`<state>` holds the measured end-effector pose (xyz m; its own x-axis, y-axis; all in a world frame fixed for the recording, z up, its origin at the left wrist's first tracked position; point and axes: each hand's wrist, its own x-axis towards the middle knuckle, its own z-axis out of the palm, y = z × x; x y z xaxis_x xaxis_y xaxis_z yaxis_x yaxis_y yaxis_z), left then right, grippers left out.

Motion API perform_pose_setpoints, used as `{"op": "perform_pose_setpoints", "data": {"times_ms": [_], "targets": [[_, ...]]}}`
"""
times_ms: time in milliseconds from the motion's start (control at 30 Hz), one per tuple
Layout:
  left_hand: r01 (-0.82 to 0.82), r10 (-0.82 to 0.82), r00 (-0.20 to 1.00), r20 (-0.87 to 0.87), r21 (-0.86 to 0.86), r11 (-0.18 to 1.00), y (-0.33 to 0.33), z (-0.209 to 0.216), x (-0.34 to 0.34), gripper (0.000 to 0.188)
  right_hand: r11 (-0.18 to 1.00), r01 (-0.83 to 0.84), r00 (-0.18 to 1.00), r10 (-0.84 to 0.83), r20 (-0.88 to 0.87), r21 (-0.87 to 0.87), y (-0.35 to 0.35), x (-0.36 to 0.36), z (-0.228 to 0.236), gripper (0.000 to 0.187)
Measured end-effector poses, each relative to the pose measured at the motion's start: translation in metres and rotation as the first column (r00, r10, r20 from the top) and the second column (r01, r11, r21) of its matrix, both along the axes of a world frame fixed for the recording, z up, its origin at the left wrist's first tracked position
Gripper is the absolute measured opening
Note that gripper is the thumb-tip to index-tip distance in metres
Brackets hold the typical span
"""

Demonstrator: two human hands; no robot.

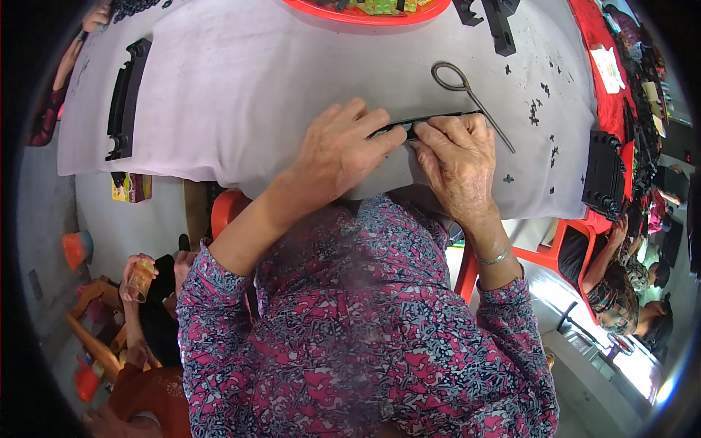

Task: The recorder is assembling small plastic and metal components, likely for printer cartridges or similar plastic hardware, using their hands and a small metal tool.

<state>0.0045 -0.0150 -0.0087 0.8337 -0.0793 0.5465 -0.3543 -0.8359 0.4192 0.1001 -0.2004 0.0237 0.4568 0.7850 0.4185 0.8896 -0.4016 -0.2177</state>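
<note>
Both my hands are at a long, narrow black plastic piece lying near the front edge of the cloth-covered table. My left hand has its fingers bent over the left end of the piece. My right hand, with a thin bracelet at the wrist, pinches its right part between thumb and fingers. Most of the piece is hidden under my fingers. Just beyond the right hand lies a metal rod with a looped handle, its straight end pointing toward me.
A red basin with yellow-green pieces stands at the far edge. Black plastic parts lie far right, at left and at right. Tiny black bits are scattered on the right. Other people sit at both sides.
</note>
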Motion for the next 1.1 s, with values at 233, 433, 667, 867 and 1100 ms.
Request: {"op": "perform_pose_setpoints", "data": {"times_ms": [233, 433, 667, 867, 1100], "targets": [[-0.018, 0.018, 0.999, -0.033, 0.003, 1.0, 0.0, -0.001, -0.002, 0.032, 0.998, -0.061, 0.998, 0.061, 0.002, 0.034, -0.002, 0.004, -0.008, 0.022], [0.032, -0.034, 0.999, -0.029, -0.068, 0.997, 0.007, -0.006, -0.004, 0.027, 0.985, -0.166, 0.984, 0.169, 0.055, -0.053, -0.002, 0.011, 0.001, 0.022], [0.062, -0.07, 0.995, -0.073, -0.108, 0.992, 0.008, -0.005, -0.002, 0.027, 0.956, -0.287, 0.958, 0.285, -0.043, -0.054, -0.002, 0.023, 0.001, 0.024], [0.12, -0.13, 0.988, -0.088, -0.113, 0.986, 0.012, -0.002, 0.0, 0.029, 0.901, -0.414, 0.909, 0.403, -0.107, -0.13, 0.002, 0.036, 0.007, 0.024], [0.189, -0.197, 0.977, -0.08, -0.098, 0.977, 0.019, -0.005, 0.004, 0.034, 0.811, -0.545, 0.838, 0.52, -0.165, -0.213, 0.01, 0.048, 0.018, 0.028]]}}
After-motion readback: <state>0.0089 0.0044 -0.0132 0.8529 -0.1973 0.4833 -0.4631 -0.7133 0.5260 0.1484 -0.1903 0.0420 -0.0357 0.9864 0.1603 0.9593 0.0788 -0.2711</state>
